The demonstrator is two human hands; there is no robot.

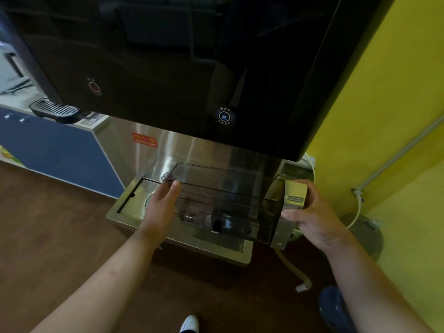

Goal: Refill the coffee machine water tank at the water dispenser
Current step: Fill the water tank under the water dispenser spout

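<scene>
The clear, smoke-tinted water tank [230, 200] is held level in the dispenser's alcove, above the steel drip tray [134, 200]. My left hand [161, 207] presses flat against the tank's left side, fingers extended. My right hand [312, 212] grips the tank's right end, at its grey plastic fitting. The water dispenser [192, 68] is a tall black glass-fronted unit; a lit cup button [224, 116] sits directly above the tank and a red round button [94, 87] lies to the left. A little water seems to lie at the tank's bottom.
A yellow wall [384, 116] with a grey pipe stands close on the right. A white hose and a grey round object [365, 234] lie on the floor there. A blue cabinet [60, 155] with a black drip grille [55, 110] stands left. My shoe [189, 324] shows below.
</scene>
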